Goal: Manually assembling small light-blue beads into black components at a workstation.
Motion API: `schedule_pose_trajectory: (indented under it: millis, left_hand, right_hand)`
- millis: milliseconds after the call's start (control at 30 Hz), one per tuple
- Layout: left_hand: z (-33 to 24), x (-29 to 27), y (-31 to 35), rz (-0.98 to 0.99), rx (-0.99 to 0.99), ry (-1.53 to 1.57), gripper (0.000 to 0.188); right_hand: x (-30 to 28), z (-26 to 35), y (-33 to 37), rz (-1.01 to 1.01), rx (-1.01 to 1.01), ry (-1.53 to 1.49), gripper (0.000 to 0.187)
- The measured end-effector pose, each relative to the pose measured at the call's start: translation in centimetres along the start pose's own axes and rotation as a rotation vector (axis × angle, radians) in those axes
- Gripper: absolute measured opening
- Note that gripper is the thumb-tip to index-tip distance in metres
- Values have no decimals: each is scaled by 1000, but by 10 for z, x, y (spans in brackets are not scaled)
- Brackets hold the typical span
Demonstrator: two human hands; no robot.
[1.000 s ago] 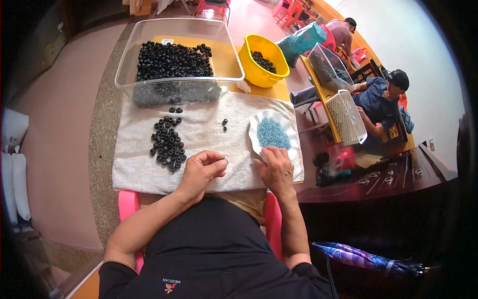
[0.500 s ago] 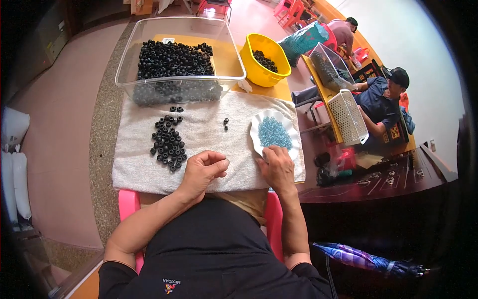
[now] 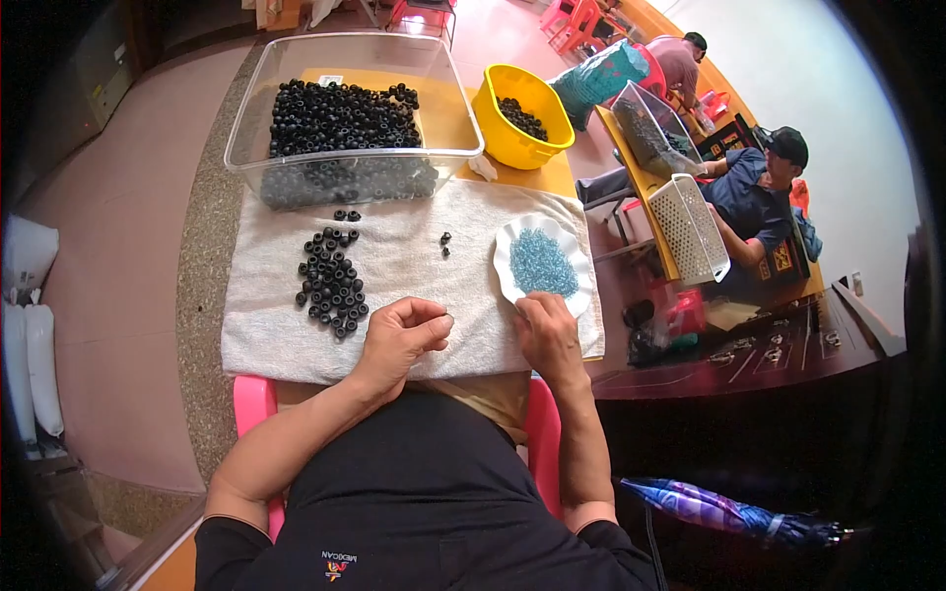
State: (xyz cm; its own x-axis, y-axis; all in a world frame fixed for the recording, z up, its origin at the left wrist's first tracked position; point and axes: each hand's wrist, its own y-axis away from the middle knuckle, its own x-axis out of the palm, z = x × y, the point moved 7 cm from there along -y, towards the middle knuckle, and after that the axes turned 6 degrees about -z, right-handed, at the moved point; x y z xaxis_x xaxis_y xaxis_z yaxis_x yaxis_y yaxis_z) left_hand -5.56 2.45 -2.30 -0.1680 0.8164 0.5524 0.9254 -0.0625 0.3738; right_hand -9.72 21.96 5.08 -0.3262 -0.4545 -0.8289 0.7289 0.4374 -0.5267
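Observation:
My left hand [image 3: 406, 340] hovers above the near part of a white towel [image 3: 276, 360], thumb and forefinger pinched together. Whatever is between those fingertips is too small to make out. At the near rim of a white wavy-edged plate [image 3: 506, 258], my right hand [image 3: 550, 333] has its fingers bunched together beside small clear-blue pieces [image 3: 542, 261]. Its fingertips hide anything they hold. Left of my left hand lies a loose group of round black pieces with holes [image 3: 333, 281], like beads. A few smaller black pieces [image 3: 445, 244] sit mid-towel.
A large clear plastic bin [image 3: 355, 158] of black pieces stands at the far side, beside a yellow tub [image 3: 493, 123] holding more. On the right, a person [image 3: 739, 197] sits by a white perforated basket [image 3: 690, 231]. A folded umbrella [image 3: 729, 512] lies at lower right.
My right hand has drawn its fingers closer together at the plate's near rim. My left hand keeps its pinch in place.

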Motion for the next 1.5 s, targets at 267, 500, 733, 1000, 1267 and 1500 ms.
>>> schedule_pose_trajectory:
  millis: [267, 500, 733, 1000, 1267, 1500]
  left_hand:
    - [1, -1, -1, 4, 12, 2, 15]
    - [1, 1, -1, 30, 21, -3, 15]
    - [4, 1, -3, 67, 34, -9, 15]
    - [6, 4, -3, 119, 12, 12, 15]
    - [7, 8, -1, 179, -51, 35, 15]
    - [8, 11, 1, 229, -106, 100, 15]
  right_hand:
    - [-6, 5, 7, -76, -43, -85, 18]
    - [-12, 13, 3, -180, 40, -327, 15]
    - [-7, 33, -8, -135, 96, -448, 15]
    - [30, 45, -6, 60, 306, -984, 10]
    - [45, 30, 3, 199, 478, -1128, 7]
    - [52, 29, 4, 223, 483, -1151, 9]
